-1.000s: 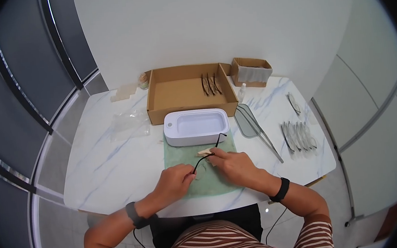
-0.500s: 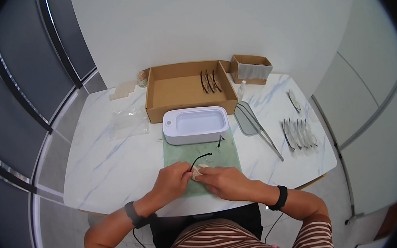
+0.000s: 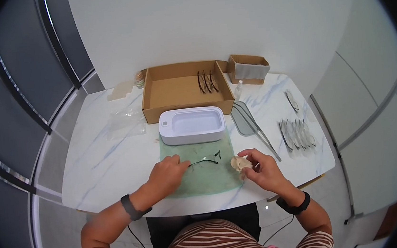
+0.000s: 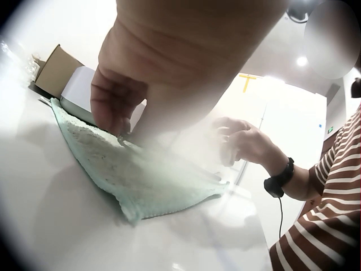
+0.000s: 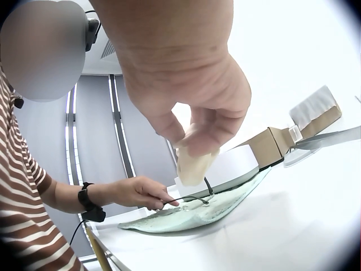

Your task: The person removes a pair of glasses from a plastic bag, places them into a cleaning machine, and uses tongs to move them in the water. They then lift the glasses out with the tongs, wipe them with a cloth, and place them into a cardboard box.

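My left hand (image 3: 167, 175) pinches a pair of dark-framed glasses (image 3: 208, 160) low over a green towel (image 3: 204, 184). Their temples point right, away from the fingers. To the right, my right hand (image 3: 266, 171) grips a crumpled cream cloth (image 3: 241, 165) between thumb and fingers, apart from the glasses. The right wrist view shows that cloth (image 5: 194, 164) bunched at the fingertips, with a thin dark temple (image 5: 190, 198) beyond it. In the left wrist view, the curled fingers of my left hand (image 4: 121, 101) hide most of the glasses.
Behind the towel stands a white tub-shaped cleaner (image 3: 193, 137). A cardboard tray (image 3: 166, 91) with several glasses is behind it, next to a smaller box (image 3: 250, 73). Tongs (image 3: 268, 143), a grey tray (image 3: 242, 122) and a row of glasses (image 3: 297, 134) lie right; a plastic bag (image 3: 126, 124) lies left.
The right hand has moved right with the cream cloth, off the glasses. The left hand has shifted slightly left and up, and the glasses now lie lower and flatter over the towel.
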Demonstrator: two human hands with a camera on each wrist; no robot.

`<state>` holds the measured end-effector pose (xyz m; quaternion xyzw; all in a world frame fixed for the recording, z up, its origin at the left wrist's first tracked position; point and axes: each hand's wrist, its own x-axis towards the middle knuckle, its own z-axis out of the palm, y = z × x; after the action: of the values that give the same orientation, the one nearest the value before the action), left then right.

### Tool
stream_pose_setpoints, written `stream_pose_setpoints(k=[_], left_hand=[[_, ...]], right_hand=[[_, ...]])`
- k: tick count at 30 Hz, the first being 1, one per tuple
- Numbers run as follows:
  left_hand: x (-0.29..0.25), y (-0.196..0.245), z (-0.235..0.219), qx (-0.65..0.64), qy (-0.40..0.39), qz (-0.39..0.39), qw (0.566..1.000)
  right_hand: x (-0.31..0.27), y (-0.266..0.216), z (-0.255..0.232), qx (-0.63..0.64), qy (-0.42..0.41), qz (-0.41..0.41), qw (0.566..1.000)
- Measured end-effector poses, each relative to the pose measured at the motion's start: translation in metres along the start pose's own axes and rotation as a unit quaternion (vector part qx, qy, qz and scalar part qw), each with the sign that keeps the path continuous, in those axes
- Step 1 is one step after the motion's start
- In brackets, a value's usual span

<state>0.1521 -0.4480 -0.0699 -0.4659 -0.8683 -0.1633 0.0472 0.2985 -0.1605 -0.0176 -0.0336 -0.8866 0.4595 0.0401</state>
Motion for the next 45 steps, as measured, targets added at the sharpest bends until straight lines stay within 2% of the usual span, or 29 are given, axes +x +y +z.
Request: stream_pose_setpoints(k=[4, 6, 7, 9, 10, 12, 13, 15, 16, 18, 19, 21, 25, 28, 30, 31, 33, 37, 40, 42, 45], left_hand=[[0.007, 0.005, -0.006, 0.006, -0.008, -0.009, 1.000], [0.017, 0.010, -0.022, -0.059, 0.059, -0.034, 0.996], [0.023, 0.014, -0.029, -0.056, 0.060, -0.038, 0.996], [0.039, 0.027, -0.044, -0.172, 0.125, -0.023, 0.977], [0.047, 0.036, -0.050, -0.170, 0.129, -0.029, 0.977], [0.061, 0.054, -0.057, -0.253, 0.142, 0.049, 0.956], [0.066, 0.060, -0.055, -0.252, 0.145, 0.048, 0.956], [0.073, 0.067, -0.051, -0.226, 0.098, 0.080, 0.966], [0.074, 0.065, -0.047, -0.227, 0.097, 0.083, 0.966], [0.073, 0.057, -0.038, -0.140, 0.025, 0.090, 0.986], [0.069, 0.054, -0.036, -0.141, 0.022, 0.093, 0.985], [0.061, 0.050, -0.037, -0.168, 0.042, 0.046, 0.984], [0.062, 0.057, -0.050, -0.215, 0.068, 0.024, 0.974], [0.071, 0.067, -0.053, -0.199, 0.096, 0.061, 0.973], [0.078, 0.071, -0.052, -0.191, 0.096, 0.129, 0.968], [0.079, 0.072, -0.053, -0.191, 0.097, 0.128, 0.968], [0.081, 0.073, -0.052, -0.172, 0.054, 0.137, 0.974], [0.074, 0.063, -0.049, -0.141, 0.018, 0.122, 0.982], [0.060, 0.048, -0.044, -0.139, 0.051, 0.100, 0.984], [0.047, 0.040, -0.042, -0.153, 0.107, 0.094, 0.978], [0.026, 0.031, -0.033, -0.122, 0.091, 0.063, 0.986]], right_hand=[[0.001, 0.007, -0.001, 0.017, -0.006, -0.023, 1.000], [0.002, 0.007, -0.001, 0.024, -0.003, -0.027, 0.999], [0.004, 0.007, 0.000, 0.030, -0.002, -0.031, 0.999], [0.008, 0.007, 0.003, 0.054, -0.003, -0.031, 0.998], [0.010, 0.006, 0.004, 0.076, 0.001, -0.028, 0.997], [0.012, 0.009, 0.009, 0.094, 0.012, -0.031, 0.995], [0.013, 0.009, 0.010, 0.112, 0.029, -0.030, 0.993], [0.013, 0.008, 0.009, 0.105, 0.025, -0.033, 0.994], [0.012, 0.008, 0.007, 0.099, 0.022, -0.034, 0.994], [0.009, 0.009, 0.005, 0.089, 0.028, -0.042, 0.995], [0.007, 0.010, 0.005, 0.080, 0.031, -0.051, 0.995], [0.005, 0.010, 0.003, 0.084, 0.033, -0.047, 0.995], [0.012, 0.014, 0.008, 0.073, 0.029, -0.061, 0.995], [0.018, 0.010, 0.011, 0.049, 0.030, -0.068, 0.996], [0.019, 0.012, 0.012, 0.044, 0.034, -0.066, 0.996], [0.019, 0.013, 0.013, 0.039, 0.039, -0.061, 0.997], [0.019, 0.015, 0.012, 0.048, 0.035, -0.060, 0.996], [0.014, 0.015, 0.008, 0.045, 0.031, -0.060, 0.997], [0.013, 0.014, 0.007, 0.029, 0.024, -0.066, 0.997], [0.013, 0.005, 0.004, 0.008, 0.016, -0.069, 0.997], [0.015, -0.003, 0.003, -0.013, -0.007, -0.065, 0.998]])
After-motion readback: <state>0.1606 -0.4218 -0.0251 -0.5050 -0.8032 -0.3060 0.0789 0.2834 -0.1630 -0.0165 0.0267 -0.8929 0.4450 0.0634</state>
